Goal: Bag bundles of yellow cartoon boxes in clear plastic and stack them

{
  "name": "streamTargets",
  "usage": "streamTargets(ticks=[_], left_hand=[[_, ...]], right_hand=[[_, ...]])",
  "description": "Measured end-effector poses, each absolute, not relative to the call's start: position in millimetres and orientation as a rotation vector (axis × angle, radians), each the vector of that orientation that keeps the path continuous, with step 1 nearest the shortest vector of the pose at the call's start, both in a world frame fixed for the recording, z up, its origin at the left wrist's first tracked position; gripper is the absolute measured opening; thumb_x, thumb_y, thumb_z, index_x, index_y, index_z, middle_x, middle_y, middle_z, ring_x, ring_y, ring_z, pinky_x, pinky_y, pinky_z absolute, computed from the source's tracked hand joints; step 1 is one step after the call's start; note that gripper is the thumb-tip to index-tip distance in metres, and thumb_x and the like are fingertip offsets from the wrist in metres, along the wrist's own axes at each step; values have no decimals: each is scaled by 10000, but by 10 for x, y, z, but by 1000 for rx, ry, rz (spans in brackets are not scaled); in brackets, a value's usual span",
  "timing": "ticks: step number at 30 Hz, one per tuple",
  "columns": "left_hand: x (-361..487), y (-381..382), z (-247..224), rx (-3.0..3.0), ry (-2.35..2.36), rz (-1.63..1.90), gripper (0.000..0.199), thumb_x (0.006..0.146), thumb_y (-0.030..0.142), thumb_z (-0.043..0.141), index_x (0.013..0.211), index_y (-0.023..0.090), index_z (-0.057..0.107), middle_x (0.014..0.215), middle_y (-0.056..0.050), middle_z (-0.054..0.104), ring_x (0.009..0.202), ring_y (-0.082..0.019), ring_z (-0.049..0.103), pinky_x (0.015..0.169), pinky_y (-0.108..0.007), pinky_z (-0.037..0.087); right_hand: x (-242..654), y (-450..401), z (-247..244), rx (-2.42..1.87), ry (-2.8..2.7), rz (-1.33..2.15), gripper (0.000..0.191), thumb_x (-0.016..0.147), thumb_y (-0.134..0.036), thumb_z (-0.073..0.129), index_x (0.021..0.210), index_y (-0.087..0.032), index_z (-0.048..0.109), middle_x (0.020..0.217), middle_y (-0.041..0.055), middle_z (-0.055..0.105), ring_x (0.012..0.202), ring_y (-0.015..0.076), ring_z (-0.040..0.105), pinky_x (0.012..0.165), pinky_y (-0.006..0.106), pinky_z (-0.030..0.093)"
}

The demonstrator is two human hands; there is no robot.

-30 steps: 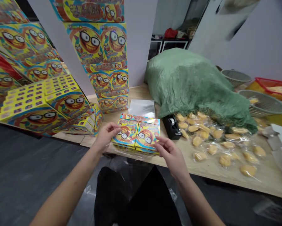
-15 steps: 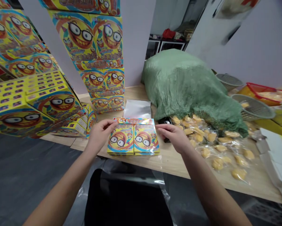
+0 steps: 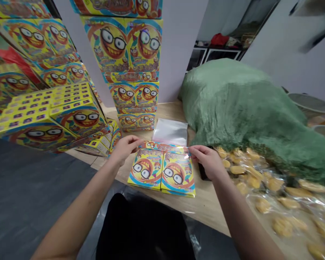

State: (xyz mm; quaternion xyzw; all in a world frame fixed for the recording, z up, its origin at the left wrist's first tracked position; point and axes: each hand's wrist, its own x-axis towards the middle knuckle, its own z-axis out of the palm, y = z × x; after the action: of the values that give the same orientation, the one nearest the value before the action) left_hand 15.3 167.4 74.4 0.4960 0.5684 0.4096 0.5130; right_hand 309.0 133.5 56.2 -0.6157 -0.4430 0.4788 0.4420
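A flat yellow carton (image 3: pixel 162 169) with two cartoon faces in glasses lies on the wooden table before me. Glossy clear plastic film (image 3: pixel 175 148) covers it, catching light along the printed top strip. My left hand (image 3: pixel 126 148) is closed in a pinch at the far left corner, on the film's edge. At the far right corner, my right hand (image 3: pixel 208 159) pinches the film between thumb and fingers. The fingertips partly hide what they grip. Just behind the carton rests a stack of clear plastic bags (image 3: pixel 171 130).
A tall stack of matching cartons (image 3: pixel 135 95) stands behind to the left, with more display boxes (image 3: pixel 48 112) at the far left. A green sack (image 3: pixel 240 101) bulks at the back right. Several yellow pieces in clear wrappers (image 3: pixel 262 204) spread over the table's right side.
My view has shifted left, so things sit further right. My right hand has closed in on the carton's corner. The loose film that hung below the near edge no longer shows there.
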Motion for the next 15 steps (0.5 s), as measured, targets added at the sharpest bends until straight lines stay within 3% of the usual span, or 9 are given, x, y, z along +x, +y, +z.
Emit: streamTargets(ticks=[4,9,12,15], left_hand=[[132,1707,713,1116,1376,948,327,608,441,744,721,157,630,630,32,539,544,-79,463,588,-235,428],[104,1760,630,1289,1487,956,316,655,455,700,729,151,658,691,-20,617,601,-123,533,586,-245,437],[91,1795,589,1389,1548,959,305,670,459,683,730,161,675,709,-36,657,642,-152,573,575,-244,429],[82,1829,567,1449,1607,951,311,673,464,671,748,163,688,726,-51,683,675,-177,600,574,-249,430]], right_hand=[[3104,1380,530,-1552,-1088,1208,318,652,-465,714,773,-171,702,678,20,641,553,104,501,527,249,423],[3089,1405,576,-1585,-1117,1198,339,653,-426,715,872,-167,699,725,28,666,563,115,524,532,264,446],[3065,1423,593,-1549,-1091,1202,372,646,-374,726,953,-181,641,745,21,673,594,129,562,525,259,462],[3050,1447,586,-1536,-1082,1183,348,635,-357,734,896,-189,575,671,-1,642,578,127,563,489,239,455]])
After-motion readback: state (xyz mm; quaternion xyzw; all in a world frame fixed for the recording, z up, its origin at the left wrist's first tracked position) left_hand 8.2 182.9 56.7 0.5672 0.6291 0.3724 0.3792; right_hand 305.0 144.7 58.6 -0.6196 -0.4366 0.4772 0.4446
